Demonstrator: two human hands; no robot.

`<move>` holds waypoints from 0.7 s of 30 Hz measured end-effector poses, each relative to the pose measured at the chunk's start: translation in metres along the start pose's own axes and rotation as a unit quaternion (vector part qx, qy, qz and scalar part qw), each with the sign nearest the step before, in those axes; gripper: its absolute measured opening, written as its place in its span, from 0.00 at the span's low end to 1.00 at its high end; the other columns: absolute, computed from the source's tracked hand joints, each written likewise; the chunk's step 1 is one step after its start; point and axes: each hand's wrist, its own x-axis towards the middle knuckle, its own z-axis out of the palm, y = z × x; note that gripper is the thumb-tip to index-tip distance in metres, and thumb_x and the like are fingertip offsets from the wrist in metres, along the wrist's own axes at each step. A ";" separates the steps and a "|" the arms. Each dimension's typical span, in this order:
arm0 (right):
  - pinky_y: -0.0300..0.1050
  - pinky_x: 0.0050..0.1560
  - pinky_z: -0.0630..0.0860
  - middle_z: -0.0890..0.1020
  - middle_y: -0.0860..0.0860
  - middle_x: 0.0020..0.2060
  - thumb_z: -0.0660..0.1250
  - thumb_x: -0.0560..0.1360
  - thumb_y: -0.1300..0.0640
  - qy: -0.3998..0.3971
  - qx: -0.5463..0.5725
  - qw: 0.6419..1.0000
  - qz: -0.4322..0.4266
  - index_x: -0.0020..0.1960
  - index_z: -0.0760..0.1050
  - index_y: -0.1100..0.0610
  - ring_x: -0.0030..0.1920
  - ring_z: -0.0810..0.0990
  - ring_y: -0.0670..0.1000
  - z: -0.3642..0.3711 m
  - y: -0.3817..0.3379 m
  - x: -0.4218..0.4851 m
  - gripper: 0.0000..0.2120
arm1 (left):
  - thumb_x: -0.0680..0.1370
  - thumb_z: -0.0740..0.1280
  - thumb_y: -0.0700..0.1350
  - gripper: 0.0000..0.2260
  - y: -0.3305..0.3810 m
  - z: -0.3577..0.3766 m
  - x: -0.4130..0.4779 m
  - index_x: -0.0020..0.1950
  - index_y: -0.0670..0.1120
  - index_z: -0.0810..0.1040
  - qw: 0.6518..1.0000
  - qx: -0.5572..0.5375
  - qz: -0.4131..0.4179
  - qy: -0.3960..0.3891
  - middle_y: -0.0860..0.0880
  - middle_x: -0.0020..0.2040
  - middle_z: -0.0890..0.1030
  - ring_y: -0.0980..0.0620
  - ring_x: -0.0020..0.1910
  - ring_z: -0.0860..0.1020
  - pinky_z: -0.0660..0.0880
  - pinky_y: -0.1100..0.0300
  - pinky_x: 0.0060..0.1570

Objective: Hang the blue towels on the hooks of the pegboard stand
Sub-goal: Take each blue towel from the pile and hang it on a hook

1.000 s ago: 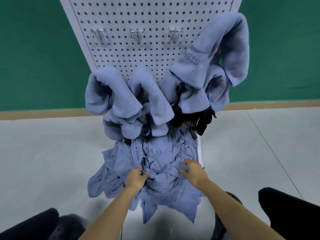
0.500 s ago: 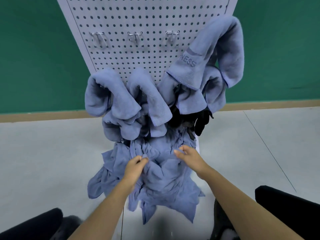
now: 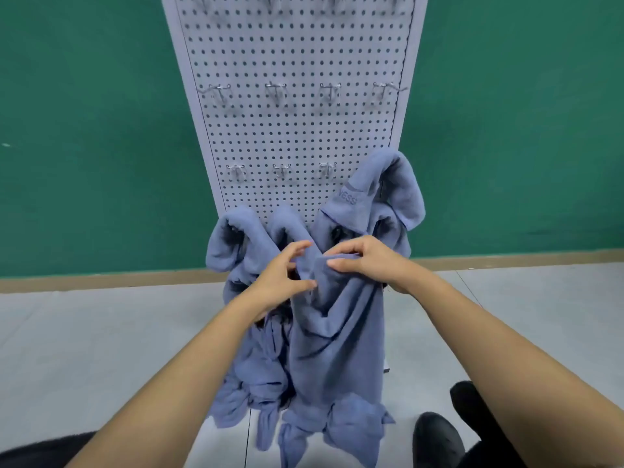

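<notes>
Head view, contents as follows.

White perforated pegboard stand: upright at centre, backed by a green wall.

Silver wire hooks: a row of four across the middle of the board, all bare. A lower row shows three bare hooks. Another row at the top edge is cut off by the frame.

Hung blue towels: bunched along the bottom of the board, draped in thick folds. The rightmost one sits highest and bears raised lettering ending "NESS". The hooks carrying them are hidden by the cloth.

Long blue terry towel: lifted in front of the hung ones, its top fold level with them. Its length hangs straight down, and its lower end reaches the heap below.

Right hand: pinches the top fold of the long towel, thumb underneath and fingers curled over the edge, bearing its weight.

Left hand: fingers spread and loosely bent, gripping nothing, just beside the left edge of the raised fold. The thumb tip lies at the cloth, but whether it touches cannot be told.

Heap of blue towels: crumpled at the foot of the stand, partly behind the long towel.

Pale grey floor: meets the wall at a tan skirting strip.

Black shoes: lower right, on the floor near the heap.
</notes>
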 end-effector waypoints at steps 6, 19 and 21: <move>0.32 0.51 0.74 0.85 0.48 0.46 0.74 0.72 0.59 0.005 -0.054 0.997 -0.052 0.49 0.82 0.51 0.45 0.78 0.40 -0.029 -0.037 -0.009 0.07 | 0.76 0.68 0.45 0.03 0.047 -0.015 0.000 0.48 0.47 0.77 0.997 0.010 0.056 -0.054 0.50 0.41 0.76 0.57 0.39 0.74 0.69 0.60 0.43; 0.39 0.43 0.76 0.83 0.54 0.42 0.66 0.73 0.68 0.197 -0.085 0.974 -0.076 0.43 0.83 0.53 0.35 0.77 0.47 -0.014 -0.034 0.005 0.11 | 0.66 0.75 0.62 0.26 0.044 -0.025 -0.017 0.56 0.48 0.78 0.972 0.054 -0.120 -0.197 0.51 0.50 0.82 0.55 0.55 0.80 0.75 0.57 0.59; 0.46 0.47 0.81 0.83 0.55 0.44 0.66 0.74 0.69 0.172 -0.009 0.981 -0.090 0.44 0.82 0.54 0.40 0.81 0.53 -0.002 -0.043 0.004 0.12 | 0.68 0.75 0.59 0.22 0.046 -0.016 -0.016 0.52 0.45 0.77 0.970 -0.035 -0.136 -0.196 0.49 0.46 0.82 0.55 0.48 0.80 0.76 0.61 0.51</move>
